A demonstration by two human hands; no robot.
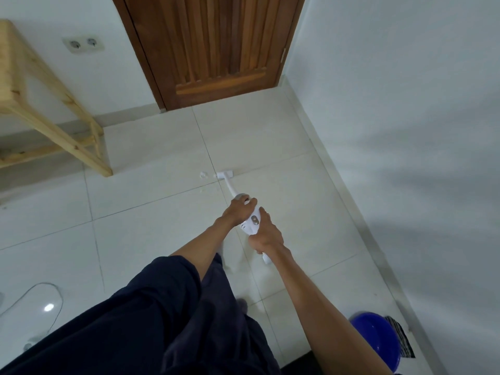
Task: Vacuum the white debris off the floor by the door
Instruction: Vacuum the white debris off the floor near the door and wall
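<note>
Item, handheld white vacuum (251,221): I hold it in both hands, slanted down toward the floor (270,147). My left hand (238,209) takes the upper body of the unit, its grip wrapped shut around the casing; my right hand (266,236) takes the rear handle, its grip likewise closed tight around it, with the tail of the handle showing below the palm. Item, nozzle head (224,174): flat on the tiles, resting at a grout line, at the end of a thin white tube. Item, white debris (203,175): a small clump lies just beside the nozzle head on its left, apart from it; fainter specks sit a little nearer to me on the same tile. Item, brown wooden door (219,47): shut, well beyond the debris. Item, pale wooden bench (40,109): at the left wall, legs on the floor. Item, double wall socket (84,44): above the bench's far end. Item, blue bowl (376,339): on the floor by the right wall, near my right forearm, beside a striped cloth (400,336). My dark clothing (135,320) fills the lower foreground.
</note>
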